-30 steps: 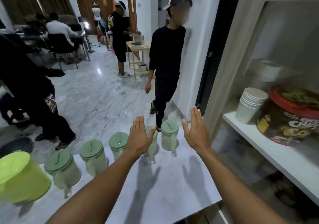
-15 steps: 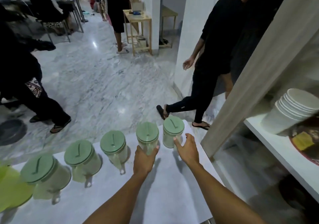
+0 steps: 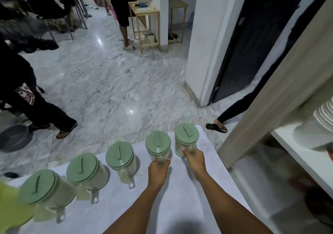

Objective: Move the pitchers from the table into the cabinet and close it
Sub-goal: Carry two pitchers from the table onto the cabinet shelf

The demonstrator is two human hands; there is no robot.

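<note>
Several clear pitchers with green lids stand in a row along the far edge of the white table point(image 3: 180, 203). My right hand point(image 3: 195, 160) is closed around the handle of the rightmost pitcher point(image 3: 186, 136). My left hand point(image 3: 158, 170) grips the handle of the pitcher beside it point(image 3: 157, 143). Both pitchers still rest on the table. Three more pitchers point(image 3: 119, 155) point(image 3: 82, 168) point(image 3: 37, 186) stand to the left with their handles toward me. The open cabinet point(image 3: 295, 147) is at the right, its white shelf in view.
A stack of white paper cups point(image 3: 317, 127) sits on the cabinet shelf. The cabinet's open door point(image 3: 275, 93) stands just right of the table. A yellow-green container point(image 3: 10, 210) sits at the table's left end. People walk and stand on the marble floor beyond; a foot in a black sandal point(image 3: 216, 127) is near the table corner.
My hands came down from open in the air onto the two rightmost pitchers and closed on their handles. My view tilted downward. The person in black walked right, behind the cabinet door.
</note>
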